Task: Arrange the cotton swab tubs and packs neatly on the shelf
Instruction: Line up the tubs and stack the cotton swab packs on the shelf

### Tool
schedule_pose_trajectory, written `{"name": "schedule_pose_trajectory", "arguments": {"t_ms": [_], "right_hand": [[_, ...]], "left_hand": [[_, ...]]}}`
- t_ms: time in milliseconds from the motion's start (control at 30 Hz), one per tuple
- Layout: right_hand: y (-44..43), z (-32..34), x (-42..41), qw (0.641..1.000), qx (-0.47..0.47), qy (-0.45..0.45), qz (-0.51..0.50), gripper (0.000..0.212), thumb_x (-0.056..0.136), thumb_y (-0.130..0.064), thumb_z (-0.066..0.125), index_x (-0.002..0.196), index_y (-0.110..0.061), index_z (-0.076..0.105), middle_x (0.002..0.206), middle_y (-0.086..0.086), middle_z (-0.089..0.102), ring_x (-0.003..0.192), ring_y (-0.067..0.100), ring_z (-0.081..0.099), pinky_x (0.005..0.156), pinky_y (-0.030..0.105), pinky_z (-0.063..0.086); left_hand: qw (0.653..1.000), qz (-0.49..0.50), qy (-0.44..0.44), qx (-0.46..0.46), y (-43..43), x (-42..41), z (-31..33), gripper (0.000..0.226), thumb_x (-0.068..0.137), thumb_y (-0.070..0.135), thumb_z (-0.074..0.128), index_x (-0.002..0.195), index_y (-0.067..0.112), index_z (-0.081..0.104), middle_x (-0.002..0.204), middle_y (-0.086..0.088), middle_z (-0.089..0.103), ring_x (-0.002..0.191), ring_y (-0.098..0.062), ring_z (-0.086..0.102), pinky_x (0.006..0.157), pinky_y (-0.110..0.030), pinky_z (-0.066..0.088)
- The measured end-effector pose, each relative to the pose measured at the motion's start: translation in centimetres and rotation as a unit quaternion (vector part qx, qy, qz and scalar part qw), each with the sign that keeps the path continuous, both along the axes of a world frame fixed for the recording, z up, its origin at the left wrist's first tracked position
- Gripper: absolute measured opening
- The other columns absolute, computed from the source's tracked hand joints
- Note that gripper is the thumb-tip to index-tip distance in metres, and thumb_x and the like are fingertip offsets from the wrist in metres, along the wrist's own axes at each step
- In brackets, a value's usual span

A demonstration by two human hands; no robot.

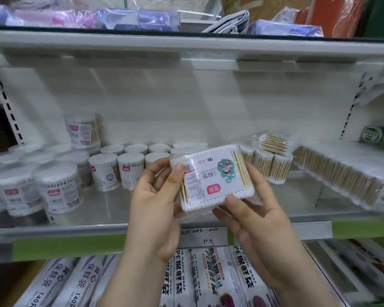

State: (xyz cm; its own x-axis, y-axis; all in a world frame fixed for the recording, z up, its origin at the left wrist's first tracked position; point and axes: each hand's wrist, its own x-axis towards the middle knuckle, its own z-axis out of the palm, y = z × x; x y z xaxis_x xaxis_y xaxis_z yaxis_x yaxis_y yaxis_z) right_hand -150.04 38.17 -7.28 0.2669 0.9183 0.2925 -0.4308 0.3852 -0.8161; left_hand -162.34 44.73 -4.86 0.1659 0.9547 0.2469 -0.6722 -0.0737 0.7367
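Both my hands hold one flat rectangular pack of cotton swabs [213, 176] in front of the middle shelf [142, 227]. My left hand [157, 202] grips its left edge with the thumb on top. My right hand [253, 209] grips its lower right corner, fingers behind it. The pack has a white label with a teal cartoon and a red logo, and it sits tilted. Round swab tubs [108, 171] stand in rows on the left of the shelf, one tub [82, 131] stacked higher. Bagged swab packs [273, 165] sit behind the held pack, and a long pack [339, 180] lies at the right.
Bare shelf floor [111, 209] shows in front of the tubs, below the held pack. The upper shelf [186, 43] carries wrapped cloth goods. Below, rolls of plastic wrap [182, 278] lie side by side. A green box [379, 135] sits at the far right.
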Motion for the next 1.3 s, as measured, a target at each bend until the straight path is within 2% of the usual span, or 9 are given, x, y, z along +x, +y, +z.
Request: {"name": "schedule_pose_trajectory", "arguments": {"t_ms": [167,300,500,567,667,900,1000,1167,1300], "right_hand": [[0.2,0.3,1.0,0.987,0.01,0.151,-0.054,0.087,0.047,-0.013,0.086,0.125,-0.013,0.049,0.105,0.018,0.071,0.095,0.028,0.07,0.071,0.031,0.058],[0.0,1.1,4.1,0.983,-0.014,0.164,-0.086,0.049,0.068,-0.009,0.061,0.115,0.001,0.054,0.098,0.018,0.073,0.08,0.022,0.073,0.06,0.031,0.06],[1.9,4.7,9.5,0.993,-0.01,0.01,-0.113,0.066,0.055,-0.021,0.079,0.116,-0.003,0.059,0.11,0.017,0.069,0.096,0.025,0.07,0.082,0.041,0.056],[3.1,6.2,10.9,0.988,-0.001,-0.065,-0.141,0.056,0.055,-0.023,0.081,0.106,-0.009,0.063,0.109,0.015,0.07,0.095,0.025,0.07,0.085,0.043,0.056],[5.5,8.8,12.1,0.976,0.006,-0.141,-0.166,0.027,0.079,-0.006,0.068,0.104,-0.015,0.061,0.106,0.007,0.071,0.084,0.017,0.071,0.073,0.031,0.06],[13.0,11.9,11.7,0.911,0.01,-0.362,-0.198,0.049,0.09,-0.005,0.059,0.136,-0.009,0.043,0.111,0.006,0.056,0.076,0.004,0.06,0.058,0.008,0.05],[14.9,11.1,11.6,0.897,-0.027,-0.403,-0.18,0.047,0.092,-0.006,0.056,0.137,-0.009,0.044,0.12,0.01,0.057,0.094,0.021,0.064,0.08,0.028,0.055],[16.1,8.8,12.8,0.847,-0.044,-0.495,-0.188,0.031,0.092,-0.001,0.052,0.123,-0.002,0.053,0.113,0.011,0.061,0.102,0.028,0.063,0.09,0.045,0.053],[16.6,8.7,13.8,0.774,-0.041,-0.594,-0.213,0.031,0.09,-0.003,0.056,0.121,-0.001,0.056,0.112,0.012,0.061,0.103,0.029,0.062,0.09,0.04,0.05]], "left_hand": [[1.0,-0.02,0.004,-0.017,-0.9,1.9,-0.5,0.033,0.067,0.01,0.065,0.098,0.016,0.057,0.11,-0.013,0.066,0.093,-0.028,0.069,0.072,-0.048,0.058],[0.99,-0.01,0.137,0.039,-1.7,3.0,-1.5,0.039,0.055,0.018,0.075,0.093,0.015,0.065,0.098,0.001,0.071,0.089,-0.021,0.072,0.069,-0.036,0.06],[0.98,-0.016,0.193,0.045,-2.2,4.4,-1.7,0.019,0.071,0.002,0.072,0.085,0.015,0.071,0.095,0.001,0.072,0.09,-0.022,0.072,0.071,-0.035,0.06],[0.981,0.001,0.19,0.041,-2.3,4.2,-1.7,0.017,0.069,0.007,0.072,0.085,0.014,0.072,0.098,-0.002,0.073,0.092,-0.024,0.071,0.07,-0.034,0.06],[0.982,0.034,0.185,0.025,-2.1,3.2,-1.8,0.018,0.064,0.011,0.081,0.079,0.015,0.074,0.096,-0.004,0.074,0.09,-0.023,0.071,0.067,-0.032,0.06],[0.982,0.084,0.168,0.003,-1.1,0.6,-1.2,0.026,0.078,-0.007,0.067,0.068,0.016,0.074,0.085,-0.006,0.075,0.078,-0.019,0.073,0.066,-0.029,0.06],[0.983,0.095,0.155,0.003,-1.0,-0.4,-0.5,0.02,0.081,-0.008,0.061,0.074,0.008,0.07,0.086,-0.009,0.075,0.074,-0.019,0.073,0.066,-0.031,0.059],[0.982,0.103,0.159,0.013,-0.5,-1.6,-0.1,0.017,0.081,-0.002,0.056,0.077,0.008,0.07,0.086,-0.009,0.074,0.077,-0.02,0.072,0.069,-0.032,0.059],[0.981,0.098,0.166,0.035,-0.1,-1.6,0.1,0.017,0.074,0.006,0.061,0.069,0.016,0.074,0.086,-0.007,0.074,0.08,-0.018,0.072,0.065,-0.028,0.06]]}}
